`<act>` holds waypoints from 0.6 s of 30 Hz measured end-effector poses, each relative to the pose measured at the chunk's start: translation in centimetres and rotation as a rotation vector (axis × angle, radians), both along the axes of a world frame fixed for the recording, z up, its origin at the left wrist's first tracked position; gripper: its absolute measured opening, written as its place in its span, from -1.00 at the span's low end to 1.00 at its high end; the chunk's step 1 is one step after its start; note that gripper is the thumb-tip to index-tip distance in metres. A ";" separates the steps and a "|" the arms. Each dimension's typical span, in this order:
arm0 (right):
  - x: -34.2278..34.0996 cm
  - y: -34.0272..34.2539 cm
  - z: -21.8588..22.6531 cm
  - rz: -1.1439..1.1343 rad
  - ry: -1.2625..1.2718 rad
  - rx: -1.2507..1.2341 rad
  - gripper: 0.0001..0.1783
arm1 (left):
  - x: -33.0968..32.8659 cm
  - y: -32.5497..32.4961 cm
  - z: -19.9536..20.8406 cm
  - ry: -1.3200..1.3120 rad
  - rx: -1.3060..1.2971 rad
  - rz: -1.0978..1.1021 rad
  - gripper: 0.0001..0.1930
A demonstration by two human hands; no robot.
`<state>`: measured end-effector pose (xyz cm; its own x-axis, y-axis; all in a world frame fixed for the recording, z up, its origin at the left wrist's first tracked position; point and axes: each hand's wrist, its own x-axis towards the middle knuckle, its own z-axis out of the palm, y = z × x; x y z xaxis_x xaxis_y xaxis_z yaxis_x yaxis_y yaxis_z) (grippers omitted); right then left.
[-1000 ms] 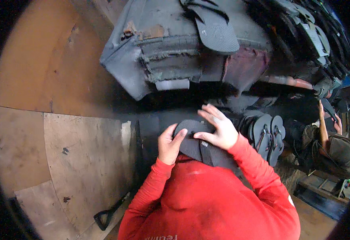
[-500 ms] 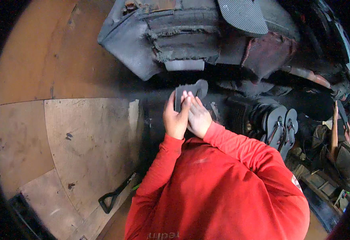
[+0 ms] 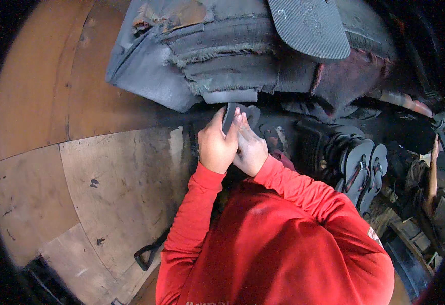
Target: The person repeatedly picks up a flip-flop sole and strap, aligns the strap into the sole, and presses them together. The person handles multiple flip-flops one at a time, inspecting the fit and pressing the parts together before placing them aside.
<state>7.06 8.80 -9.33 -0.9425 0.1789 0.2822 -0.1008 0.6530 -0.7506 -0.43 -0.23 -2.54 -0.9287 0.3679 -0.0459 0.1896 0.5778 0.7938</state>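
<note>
My left hand [image 3: 216,146] and my right hand [image 3: 251,148] are close together in front of my chest. Between them they grip a dark grey foam-rubber piece [image 3: 228,120], held on edge. Its rounded part shows beyond the right fingertips; the palms and fingers hide the rest. Just above the fingers is a pale grey block [image 3: 230,96] on the underside of a large form wrapped in worn, frayed dark cloth [image 3: 232,66]. The piece's upper end comes close to that block; whether they touch I cannot tell.
A grey textured sole [image 3: 311,28] lies on the cloth-covered form. Grey flip-flops [image 3: 358,165] stand in a row to my right. Past them are another person's arm [image 3: 432,173] and a wooden crate [image 3: 410,236]. Wooden panels [image 3: 126,188] fill the left, with a black handle [image 3: 143,256] below.
The foam-rubber piece has turned more edge-on in my hands, and it is nearer the pale grey block. The view has shifted slightly, with more of the textured sole in sight.
</note>
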 end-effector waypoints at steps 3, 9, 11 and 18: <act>0.1 1.0 0.3 0.016 -0.125 -0.033 -0.12 | -0.7 1.2 -0.7 -0.044 0.049 -0.003 -0.63; 0.0 3.4 0.3 0.080 -0.344 -0.016 -0.14 | -1.0 2.8 -2.7 0.011 0.077 0.043 -0.58; 0.1 3.5 0.2 0.100 -0.221 0.065 -0.13 | 0.1 2.1 -2.8 -0.061 0.171 0.112 -0.56; 0.4 3.3 -0.2 0.109 0.024 0.126 -0.27 | 2.2 0.9 -1.5 -0.001 0.348 0.144 -0.50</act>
